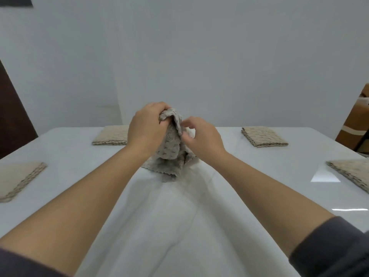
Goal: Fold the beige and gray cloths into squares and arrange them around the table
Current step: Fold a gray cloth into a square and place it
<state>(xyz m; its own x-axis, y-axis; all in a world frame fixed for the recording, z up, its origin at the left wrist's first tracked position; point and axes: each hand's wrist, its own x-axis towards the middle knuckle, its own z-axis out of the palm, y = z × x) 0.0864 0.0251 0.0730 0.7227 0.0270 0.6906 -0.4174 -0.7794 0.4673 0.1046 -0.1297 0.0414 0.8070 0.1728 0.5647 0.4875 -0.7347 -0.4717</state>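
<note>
The gray cloth [171, 154] is held upright, long axis vertical, its top bunched inside the curled fingers of the left hand [146, 126]. Just below that grip, an edge is pinched by the right hand [203, 136]. Its lower end is pooled on the table [259, 176].

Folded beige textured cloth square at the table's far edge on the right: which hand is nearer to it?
Right. The right hand sits left of the folded beige textured cloth square; the left hand is farther left, gripping the crumpled gray-beige cloth.
</note>
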